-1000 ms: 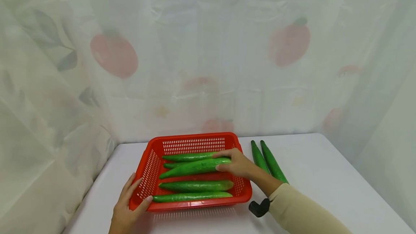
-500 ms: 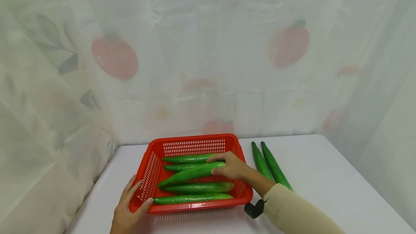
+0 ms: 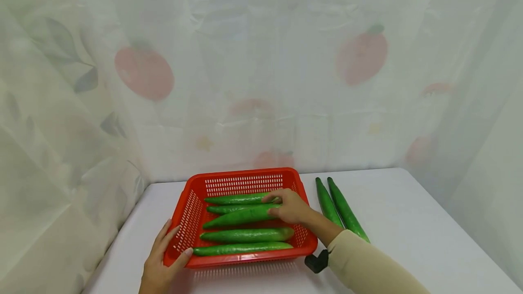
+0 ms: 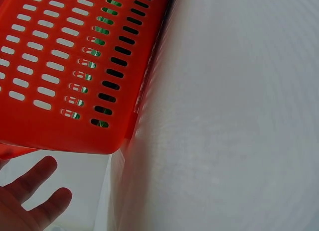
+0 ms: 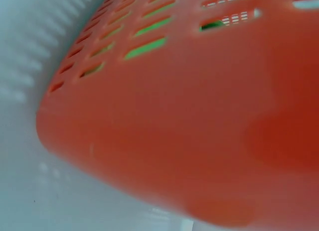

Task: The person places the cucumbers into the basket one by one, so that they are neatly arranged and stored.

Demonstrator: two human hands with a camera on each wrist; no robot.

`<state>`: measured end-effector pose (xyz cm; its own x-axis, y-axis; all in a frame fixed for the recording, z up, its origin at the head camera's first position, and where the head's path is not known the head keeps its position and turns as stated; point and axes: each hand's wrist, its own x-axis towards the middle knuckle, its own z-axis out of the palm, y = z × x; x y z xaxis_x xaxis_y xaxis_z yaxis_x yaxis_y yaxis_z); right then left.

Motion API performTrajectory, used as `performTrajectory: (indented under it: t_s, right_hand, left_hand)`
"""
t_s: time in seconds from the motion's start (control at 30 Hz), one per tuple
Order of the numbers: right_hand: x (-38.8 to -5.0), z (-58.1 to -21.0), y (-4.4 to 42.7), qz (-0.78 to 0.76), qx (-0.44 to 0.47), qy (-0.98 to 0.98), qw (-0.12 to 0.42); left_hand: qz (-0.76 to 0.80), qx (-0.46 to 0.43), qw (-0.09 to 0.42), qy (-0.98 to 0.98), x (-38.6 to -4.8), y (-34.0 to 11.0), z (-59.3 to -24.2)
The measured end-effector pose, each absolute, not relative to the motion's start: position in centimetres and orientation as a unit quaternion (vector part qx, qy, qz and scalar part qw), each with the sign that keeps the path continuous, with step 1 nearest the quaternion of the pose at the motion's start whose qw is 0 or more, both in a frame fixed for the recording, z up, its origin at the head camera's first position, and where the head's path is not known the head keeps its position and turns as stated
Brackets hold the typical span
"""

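In the head view, a red perforated basket [image 3: 241, 260] holds several long green cucumbers lying crosswise. My right hand [image 3: 291, 207] is over its right half, thumb and fingers around the right end of the middle cucumber [image 3: 241, 217]; part of that end is hidden. My left hand [image 3: 160, 264] rests at the basket's near left corner, thumb on the front rim and fingers spread along the left side. Two of its fingers show below the basket's wall [image 4: 55, 134] in the left wrist view. The right wrist view shows the basket's outer wall [image 5: 149, 116], not the hand.
Two more cucumbers [image 3: 347, 212] lie side by side on the white table [image 3: 412, 226], right of the basket and partly behind the right forearm. A pale curtain with fruit prints [image 3: 261, 58] hangs behind the table. A dark device [image 3: 317, 261] sits at the right wrist.
My right hand has shifted slightly left with the middle cucumber, whose tilt has flattened and which now lies lower, near the cucumber behind it. My left hand has stayed at the corner.
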<state>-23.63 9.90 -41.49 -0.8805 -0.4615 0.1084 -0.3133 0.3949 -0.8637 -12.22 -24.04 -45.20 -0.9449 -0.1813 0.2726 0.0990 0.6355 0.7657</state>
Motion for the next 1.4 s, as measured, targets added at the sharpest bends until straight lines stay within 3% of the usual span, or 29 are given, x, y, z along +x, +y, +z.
performTrajectory:
  t_s: [0.93, 1.4]
  right_hand:
    - [-23.1, -41.4, 10.2, -0.532, -0.238, 0.812, 0.031]
    - [-22.3, -40.5, 11.3, -0.589, -0.227, 0.775, 0.039]
  left_hand:
    - [-0.423, 0.035, 0.152, -0.892, -12.2, -23.9, -44.7]
    - [-0.425, 0.033, 0.153, -0.892, -12.2, -23.9, -44.7]
